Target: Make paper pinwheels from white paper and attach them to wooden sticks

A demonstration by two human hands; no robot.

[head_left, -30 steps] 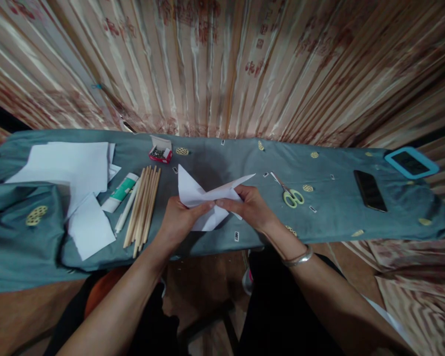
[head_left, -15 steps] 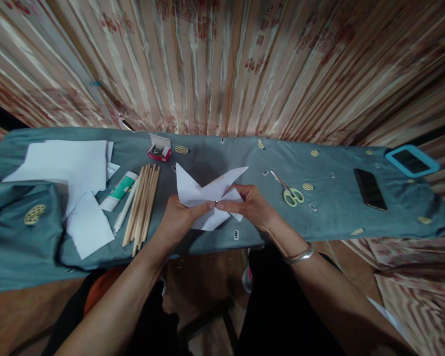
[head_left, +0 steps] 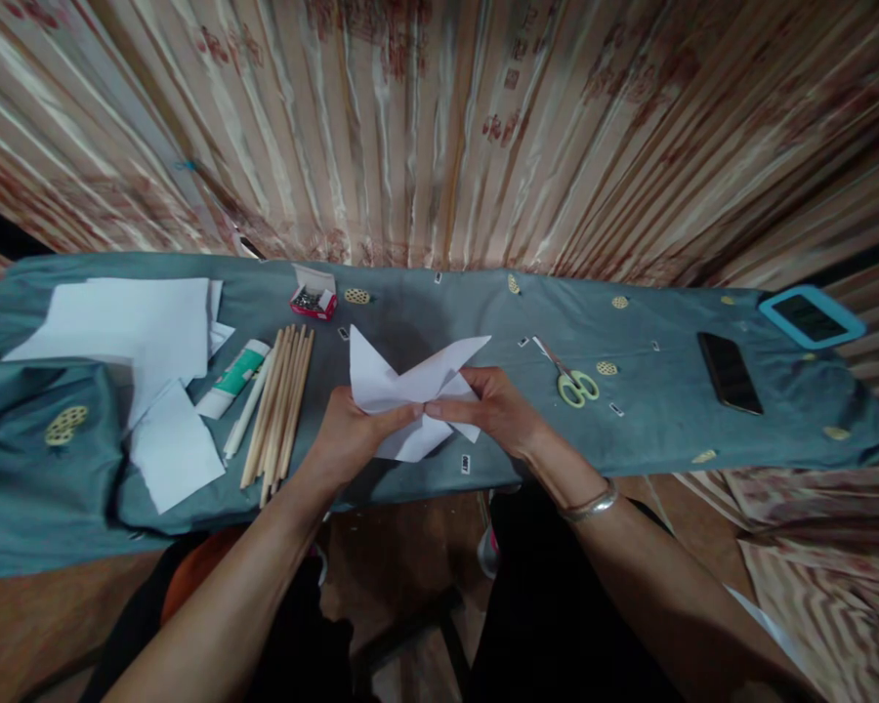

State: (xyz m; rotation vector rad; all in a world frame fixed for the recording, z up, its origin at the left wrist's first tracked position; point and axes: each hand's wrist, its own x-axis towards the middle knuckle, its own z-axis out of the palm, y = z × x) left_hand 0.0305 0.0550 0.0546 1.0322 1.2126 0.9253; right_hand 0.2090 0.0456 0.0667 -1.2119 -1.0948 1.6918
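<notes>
A white paper pinwheel (head_left: 417, 383) with pointed blades is held over the near edge of the table. From the left side my left hand (head_left: 358, 430) grips it, thumb pressed at its centre. My right hand (head_left: 502, 410) grips the opposite side, its thumb meeting the other at the same spot. Both sets of fingers are partly hidden behind the paper. The thumbs cover most of the centre, so what lies there is hard to see. A metal bangle (head_left: 592, 503) circles my right wrist.
Left of my hands lie wooden sticks (head_left: 282, 405), a white pen (head_left: 247, 410), a green-and-white glue tube (head_left: 234, 376) and white paper sheets (head_left: 132, 332). Behind stands a small red box (head_left: 313, 301) of metal pins. Rightward are scissors (head_left: 572, 381), a phone (head_left: 731, 373) and a blue-framed device (head_left: 813, 317).
The thumbs have pressed closer over the pinwheel's centre, covering the small shiny spot seen there before. The hands otherwise stay in place.
</notes>
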